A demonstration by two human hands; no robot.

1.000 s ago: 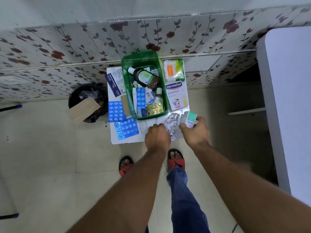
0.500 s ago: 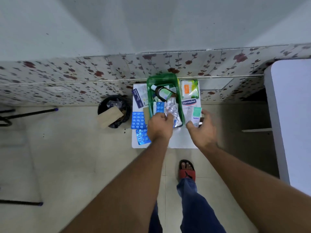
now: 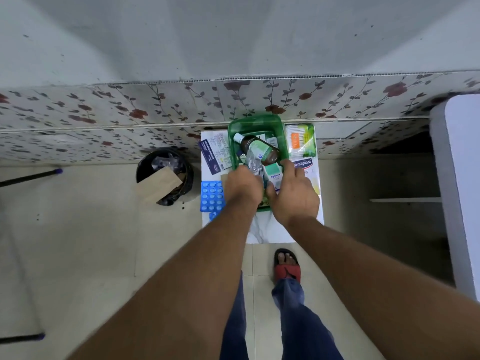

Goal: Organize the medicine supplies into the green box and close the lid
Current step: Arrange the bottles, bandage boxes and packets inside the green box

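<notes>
Pinching a small teal-and-white carton [image 3: 274, 175] between my right hand's [image 3: 294, 194] thumb and fingers, I hold it just above the near end of the green box [image 3: 255, 123], ready, I judge, to set it down inside; my left hand [image 3: 243, 187] is curled shut on a crinkled silver blister strip [image 3: 253, 165], its free end poking over the brown syrup bottle [image 3: 259, 149] already lying in the box; both loads hang over the opening so they drop in rather than beside it; outside on the white board [image 3: 267, 232] wait blue tablet strips [image 3: 211, 196], a leaflet [image 3: 215, 152], a plaster pack [image 3: 302, 165] and a green packet [image 3: 301, 140]; I cannot see any lid.
</notes>
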